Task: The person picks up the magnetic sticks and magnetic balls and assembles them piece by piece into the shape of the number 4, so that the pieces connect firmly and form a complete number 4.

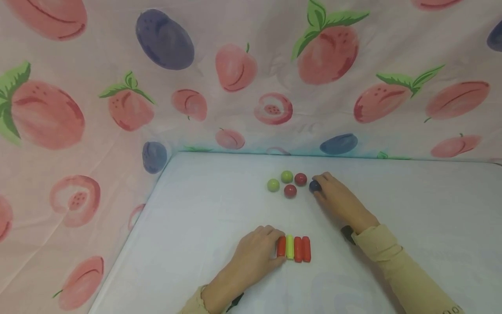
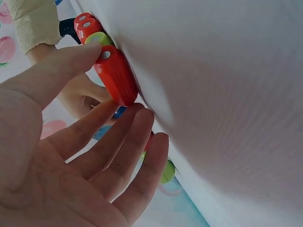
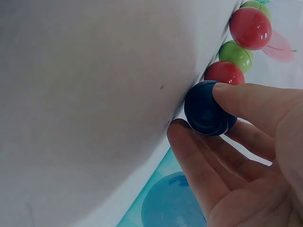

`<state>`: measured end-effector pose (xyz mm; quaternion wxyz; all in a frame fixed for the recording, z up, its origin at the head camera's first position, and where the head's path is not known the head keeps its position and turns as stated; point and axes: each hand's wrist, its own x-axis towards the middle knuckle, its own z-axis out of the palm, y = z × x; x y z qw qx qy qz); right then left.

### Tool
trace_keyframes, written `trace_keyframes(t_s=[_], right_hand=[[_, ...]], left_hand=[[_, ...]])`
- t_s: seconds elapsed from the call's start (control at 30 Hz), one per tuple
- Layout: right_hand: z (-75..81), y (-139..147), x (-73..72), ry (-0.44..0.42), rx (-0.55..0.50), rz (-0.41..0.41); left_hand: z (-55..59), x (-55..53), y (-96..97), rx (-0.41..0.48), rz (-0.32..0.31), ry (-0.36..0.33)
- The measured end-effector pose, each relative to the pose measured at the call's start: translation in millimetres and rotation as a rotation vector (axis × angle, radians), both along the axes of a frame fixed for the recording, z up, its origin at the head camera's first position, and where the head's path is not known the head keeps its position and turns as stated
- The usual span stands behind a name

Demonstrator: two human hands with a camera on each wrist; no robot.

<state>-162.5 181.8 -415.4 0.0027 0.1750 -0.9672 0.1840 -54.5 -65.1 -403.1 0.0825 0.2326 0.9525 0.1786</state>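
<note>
In the head view my left hand (image 1: 256,253) pinches the leftmost red stick (image 1: 281,247) by its two ends, thumb near and forefinger far. The left wrist view shows this red stick (image 2: 116,75) with a pale round spot on its end. Beside it lie a yellow-green stick (image 1: 290,247) and two more red sticks (image 1: 302,249), side by side. My right hand (image 1: 341,200) holds a dark blue ball (image 3: 208,108) between thumb and fingers, at the table surface. Left of that ball are two red balls (image 1: 290,191) and two green balls (image 1: 273,185).
A white-covered table (image 1: 204,209) carries everything. Fruit-printed cloth (image 1: 235,26) hangs behind its back edge and along its left side. Both forearms wear beige sleeves (image 1: 408,266), with a dark band (image 1: 347,234) at the right wrist.
</note>
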Motion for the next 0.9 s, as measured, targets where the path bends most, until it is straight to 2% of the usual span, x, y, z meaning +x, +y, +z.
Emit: trace_keyframes(t_s=[0.33,0.63,0.9], right_hand=[[-0.1,0.6,-2.8,-0.085,-0.066,-0.049],[1.0,1.9,-3.7,-0.096,-0.066,-0.055],[3.0,1.3,-1.8,-0.106,-0.073,-0.058]], left_hand=[[3.3,-1.4,-1.5,0.019,-0.002,-0.046],[3.0,-2.5,-1.7,0.022,0.006,-0.082],[2.7,-2.0,-1.3,0.028,0.015,-0.069]])
